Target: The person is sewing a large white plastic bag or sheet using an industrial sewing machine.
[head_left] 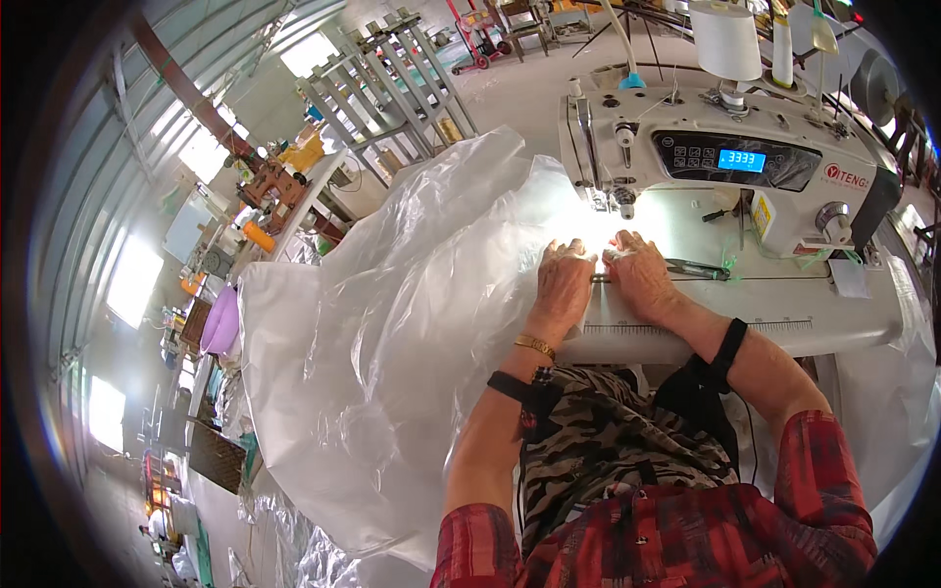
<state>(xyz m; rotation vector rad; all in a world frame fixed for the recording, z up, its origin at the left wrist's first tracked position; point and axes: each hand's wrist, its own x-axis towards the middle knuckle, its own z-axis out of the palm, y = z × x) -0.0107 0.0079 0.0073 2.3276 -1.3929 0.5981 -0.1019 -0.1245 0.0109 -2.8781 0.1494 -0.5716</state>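
Translucent plastic sheet [372, 323]: from where I stand, it spreads in a big rumpled heap to the left of the sewing machine [720, 110], one side running up toward the needle, where the lamp glare bleaches out its edge.

Nearest, person in plaid sleeves [818, 461], seated in front of the sewing machine. Left hand [566, 284] and right hand [639, 279] side by side just before its needle end, fingers bent forward and down. Whether they pinch plastic or merely press, I cannot tell; glare again.

The step looks like guiding the edge in. Done well, I'd judge: both hands even, edge flat, fingertips clear of the needle, slack gathered close so the heap's weight doesn't drag sideways. Dark snips [698, 269] lie on the sewing machine's bed, just beside the right hand; worth watching that a knuckle doesn't catch them.

Farther: white thread cone [725, 41] above the sewing machine; purple basin [222, 321] well off to its left; beyond it, grey metal rack [392, 93], then red hand truck [477, 39].
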